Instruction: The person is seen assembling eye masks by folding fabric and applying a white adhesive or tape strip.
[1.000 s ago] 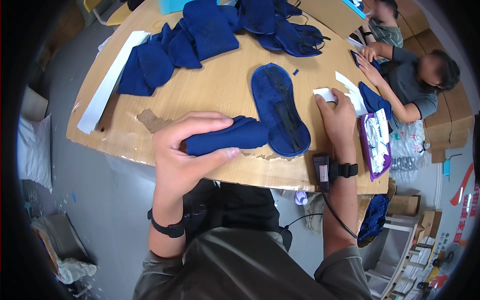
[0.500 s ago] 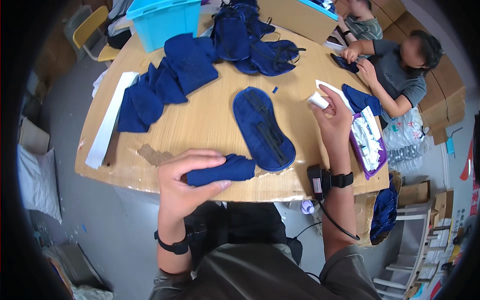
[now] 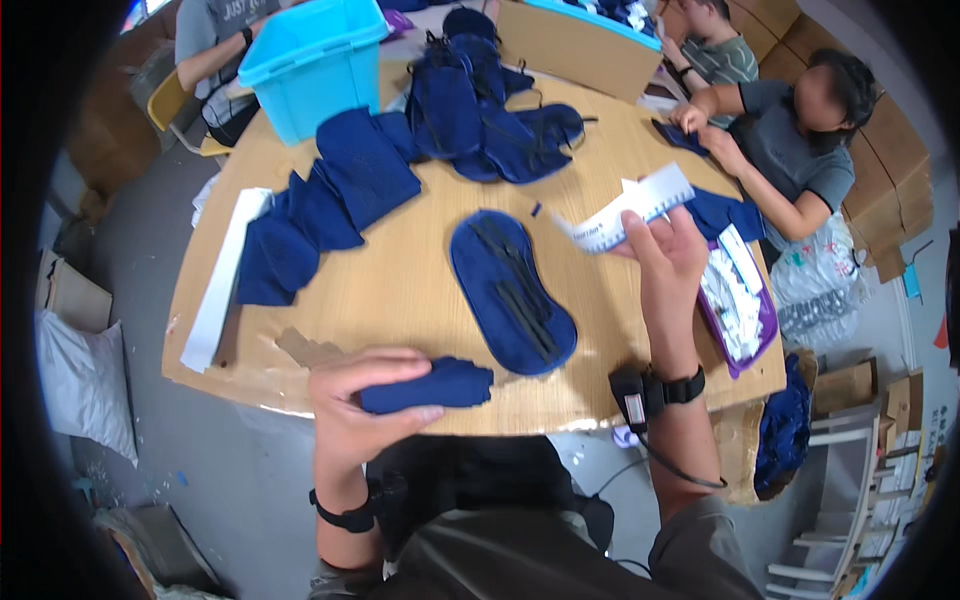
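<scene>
My left hand point(image 3: 365, 408) is closed around a folded bundle of navy cloth point(image 3: 428, 386), held at the table's near edge. Between the thumb and fingers of my right hand point(image 3: 668, 245) is a white paper strip point(image 3: 640, 207) with blue print, its far-left end curving downward. A navy eye mask point(image 3: 512, 290) with dark straps across it lies on the table between my hands. Just beyond the mask is a tiny dark blue scrap point(image 3: 537, 209). Beside my right wrist stands a purple basket point(image 3: 744, 366) filled with white paper strips.
Navy cloth pieces point(image 3: 368, 170) overlap on the left of the table point(image 3: 400, 300), near a long white strip point(image 3: 225, 285). More eye masks point(image 3: 490, 120) are piled at the back, by a turquoise bin point(image 3: 315, 85) and a cardboard box point(image 3: 575, 52). Co-workers sit around the far side.
The paper strip, curled into a small roll before, now extends out from my right hand. My left hand still grips the cloth bundle. The view has shifted, showing more of the far side.
</scene>
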Available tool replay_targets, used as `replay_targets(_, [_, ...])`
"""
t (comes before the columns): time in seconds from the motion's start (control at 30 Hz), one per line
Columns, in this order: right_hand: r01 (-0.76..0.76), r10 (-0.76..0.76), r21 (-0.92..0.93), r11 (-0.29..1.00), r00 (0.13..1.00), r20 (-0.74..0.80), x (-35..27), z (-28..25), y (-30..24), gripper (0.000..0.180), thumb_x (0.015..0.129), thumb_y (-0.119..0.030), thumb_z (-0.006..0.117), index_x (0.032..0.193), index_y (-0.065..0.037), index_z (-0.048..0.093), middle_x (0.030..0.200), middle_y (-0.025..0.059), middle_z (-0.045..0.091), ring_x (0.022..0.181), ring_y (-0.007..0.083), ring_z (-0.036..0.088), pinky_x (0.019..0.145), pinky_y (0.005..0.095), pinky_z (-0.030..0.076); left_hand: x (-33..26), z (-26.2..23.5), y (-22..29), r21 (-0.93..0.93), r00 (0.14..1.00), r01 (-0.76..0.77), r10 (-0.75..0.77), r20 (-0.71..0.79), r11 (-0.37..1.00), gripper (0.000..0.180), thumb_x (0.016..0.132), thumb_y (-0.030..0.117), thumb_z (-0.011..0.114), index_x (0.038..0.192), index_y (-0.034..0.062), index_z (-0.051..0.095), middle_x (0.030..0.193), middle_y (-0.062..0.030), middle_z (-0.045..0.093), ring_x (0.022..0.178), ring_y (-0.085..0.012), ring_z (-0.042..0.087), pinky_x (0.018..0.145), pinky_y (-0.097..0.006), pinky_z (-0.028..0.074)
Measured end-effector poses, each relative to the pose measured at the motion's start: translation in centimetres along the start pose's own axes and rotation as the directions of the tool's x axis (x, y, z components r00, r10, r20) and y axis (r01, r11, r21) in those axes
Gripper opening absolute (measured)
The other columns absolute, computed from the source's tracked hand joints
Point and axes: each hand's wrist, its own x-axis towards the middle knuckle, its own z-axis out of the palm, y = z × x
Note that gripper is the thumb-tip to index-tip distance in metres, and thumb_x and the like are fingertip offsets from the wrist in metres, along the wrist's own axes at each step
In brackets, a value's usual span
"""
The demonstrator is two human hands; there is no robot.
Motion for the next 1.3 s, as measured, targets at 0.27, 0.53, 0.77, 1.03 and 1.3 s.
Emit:
replay_targets(0.27, [0.062, -0.056, -0.049, 0.997, 0.992, 0.114, -1.1, 0.3, -4.2, 0.026, 0.09, 0.003, 0.056, 0.114, 0.008, 0.066, 0.101, 0.0168, 0.07, 0.083, 0.0222, 0.07, 0.071, 0.0322, 0.06, -2.5, -0.8, 0.7, -0.201, 0.995, 0.045, -0.063, -0.083, 0.979, 0.039, 0.056, -0.002, 0.091, 0.091, -0.0046, 0.075, 0.097, -0.0181, 0.073, 0.089, -0.0206, 0.071, 0.083, -0.03, 0.055])
replay_targets(0.53, [0.166, -0.228, 0.299, 0.94, 0.955, 0.187, 1.5, 2.4, -8.9, 0.023, 0.075, -0.014, 0.045, 0.066, 0.004, 0.057, 0.097, 0.0315, 0.067, 0.087, 0.0397, 0.069, 0.074, 0.044, 0.06, 6.7, -1.2, 11.5, -0.136, 0.834, -0.479, 0.498, 0.238, 0.867, 0.033, 0.057, 0.002, 0.091, 0.086, 0.0011, 0.076, 0.092, -0.0213, 0.072, 0.078, -0.0261, 0.074, 0.068, -0.029, 0.059])
replay_targets(0.77, [0.158, -0.341, 0.54, 0.827, 0.904, 0.258, 2.8, 5.7, -11.5, 0.023, 0.079, -0.013, 0.045, 0.064, 0.001, 0.056, 0.107, 0.0338, 0.064, 0.094, 0.0424, 0.068, 0.078, 0.0441, 0.06, 11.1, 2.4, 13.1, -0.252, 0.734, -0.348, 0.43, 0.526, 0.903, 0.027, 0.067, 0.004, 0.088, 0.092, 0.0009, 0.077, 0.098, -0.0169, 0.073, 0.084, -0.0246, 0.073, 0.071, -0.027, 0.056])
replay_targets(1.03, [0.079, -0.38, 0.533, 0.843, 0.788, 0.484, 4.7, 5.4, -11.5, 0.053, 0.096, -0.041, 0.047, 0.057, -0.005, 0.049, 0.104, 0.0309, 0.063, 0.1, 0.0455, 0.066, 0.075, 0.0488, 0.061, 15.9, 3.1, 8.0, -0.413, 0.764, -0.022, 0.282, 0.58, 0.91, 0.039, 0.059, 0.004, 0.091, 0.095, -0.0013, 0.075, 0.097, -0.0176, 0.073, 0.096, -0.0272, 0.07, 0.091, -0.037, 0.052])
replay_targets(1.3, [-0.124, -0.414, 0.585, 0.801, 0.591, 0.692, 5.5, 3.0, -11.6, 0.048, 0.095, -0.037, 0.052, 0.068, 0.002, 0.061, 0.11, 0.0337, 0.059, 0.107, 0.049, 0.06, 0.091, 0.0537, 0.053, 17.3, 5.3, 5.1, -0.348, 0.524, 0.163, 0.218, 0.823, 0.923, 0.042, 0.064, 0.005, 0.087, 0.105, 0.002, 0.075, 0.106, -0.0112, 0.072, 0.1, -0.0129, 0.065, 0.091, -0.026, 0.048])
